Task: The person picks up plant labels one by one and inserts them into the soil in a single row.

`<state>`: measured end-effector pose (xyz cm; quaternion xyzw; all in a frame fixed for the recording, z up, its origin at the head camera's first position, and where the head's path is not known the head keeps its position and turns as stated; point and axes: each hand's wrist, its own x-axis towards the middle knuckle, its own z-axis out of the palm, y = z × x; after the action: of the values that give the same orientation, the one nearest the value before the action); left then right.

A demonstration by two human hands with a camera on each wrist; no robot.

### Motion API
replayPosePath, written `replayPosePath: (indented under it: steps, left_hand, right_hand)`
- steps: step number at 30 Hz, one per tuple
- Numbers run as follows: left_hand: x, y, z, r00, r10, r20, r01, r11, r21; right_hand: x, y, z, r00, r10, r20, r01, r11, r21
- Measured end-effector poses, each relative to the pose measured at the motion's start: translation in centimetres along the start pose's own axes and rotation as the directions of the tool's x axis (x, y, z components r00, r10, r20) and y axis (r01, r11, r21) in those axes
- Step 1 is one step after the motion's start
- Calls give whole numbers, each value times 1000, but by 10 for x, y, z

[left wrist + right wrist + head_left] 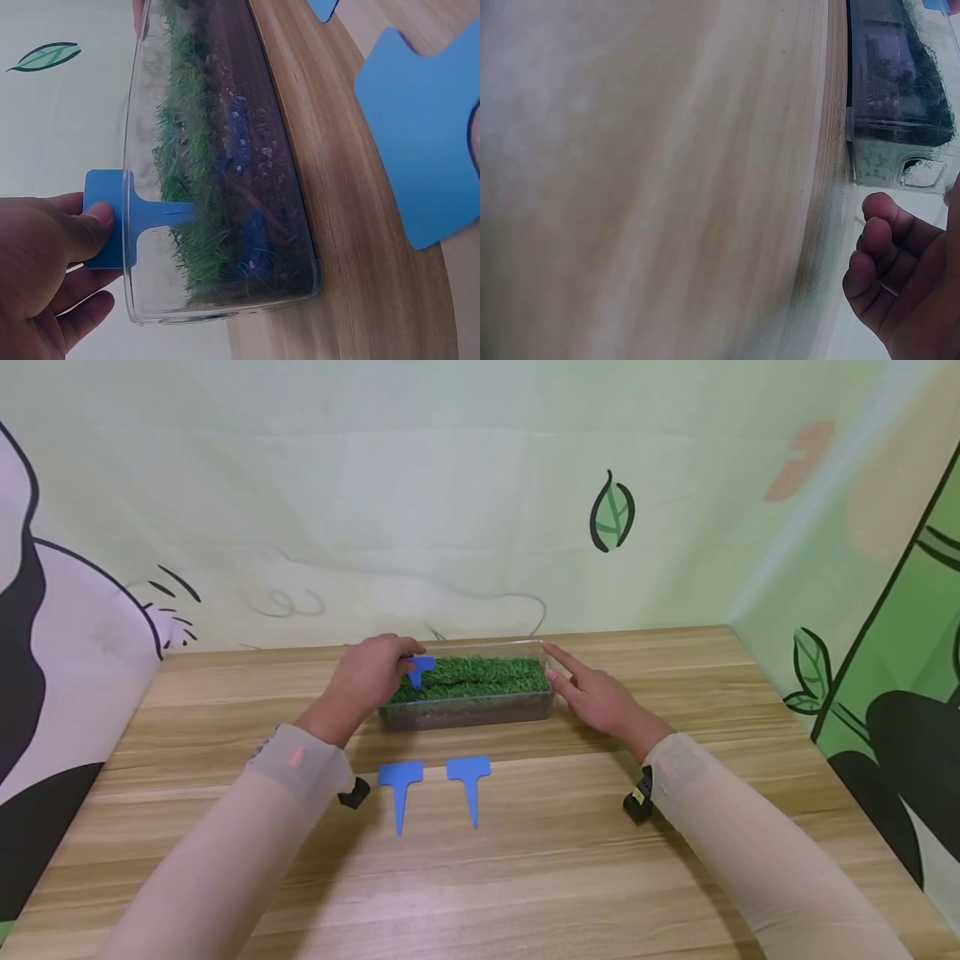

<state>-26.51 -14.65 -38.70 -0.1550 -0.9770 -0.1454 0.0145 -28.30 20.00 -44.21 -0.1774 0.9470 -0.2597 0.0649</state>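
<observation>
Nearest the head camera, two pale sleeves [225, 852] reach over the wooden table [525, 877], and two blue T-shaped plant labels [400, 789] [469, 781] lie flat side by side near the table's middle, well short of its front edge. The left hand [365, 681] pinches a third blue label [420, 667] by its head, stake pushed into the grass [480, 677] at the left end of a clear rectangular planter [465, 710] that stands toward the table's far edge. The right hand [600, 697] rests against the planter's right end, its fingers fairly straight and holding nothing.

The left wrist view shows what the head view cannot: thumb and fingers [82, 225] clamp the label's head [109, 217] outside the rim while the stake enters the turf, and dark soil [247, 150] lies under the grass. The right wrist view is mostly blurred tabletop; there only loosely curled fingertips [881, 240] and the planter's corner [892, 105] show, and contact cannot be made out.
</observation>
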Motion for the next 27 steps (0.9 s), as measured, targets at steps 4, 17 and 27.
replayPosePath:
  steps: [4, 17, 27]
  left_hand:
    - [-2, 1, -1, 1000, 0, -15, 0, 1000, -6]
    - [-15, 6, -4, 991, 77, -107, -81, 996, -34]
    - [-30, 16, -15, 973, 151, -174, -153, 988, 6]
  right_hand:
    - [0, -1, 0, 1000, 7, 4, -7, 1000, -6]
    - [-1, -2, 0, 1000, 13, -2, -13, 1000, 5]
    - [-1, -1, 1, 1000, 8, -2, -8, 1000, 10]
